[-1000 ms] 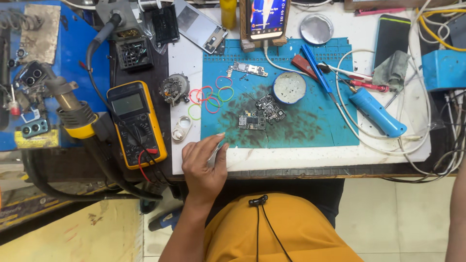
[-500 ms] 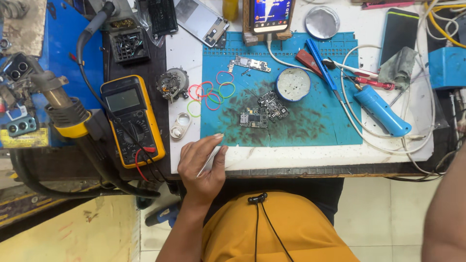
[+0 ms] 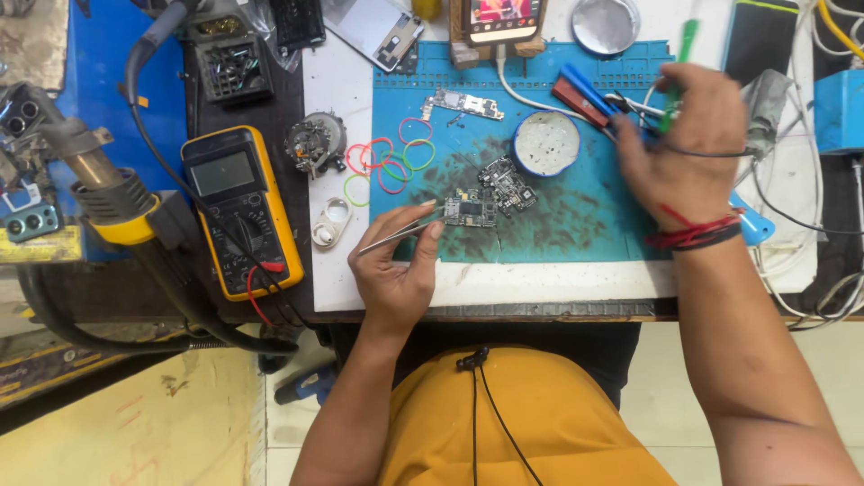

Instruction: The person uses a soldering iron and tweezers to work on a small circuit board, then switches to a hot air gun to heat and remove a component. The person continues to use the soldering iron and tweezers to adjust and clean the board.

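Observation:
My left hand [image 3: 396,274] grips metal tweezers [image 3: 396,234] whose tips reach toward a small dark circuit board [image 3: 468,212] on the blue work mat [image 3: 576,229]. A second small board [image 3: 508,184] lies just right of it. My right hand [image 3: 675,148], with red thread at the wrist, is over the mat's right side, closed around a green-handled tool [image 3: 681,58] and thin cables. A round white tin [image 3: 546,144] sits between the boards and that hand.
A yellow multimeter [image 3: 238,211] lies left of the mat, with a hot-air gun [image 3: 99,193] further left. Coloured rubber bands [image 3: 387,160], a phone in a stand [image 3: 504,18], a blue and red tool [image 3: 580,90] and white cables [image 3: 810,288] surround the mat.
My right hand has come into view and taken hold of the green tool at the right. My left hand has lifted the tweezers toward the circuit board.

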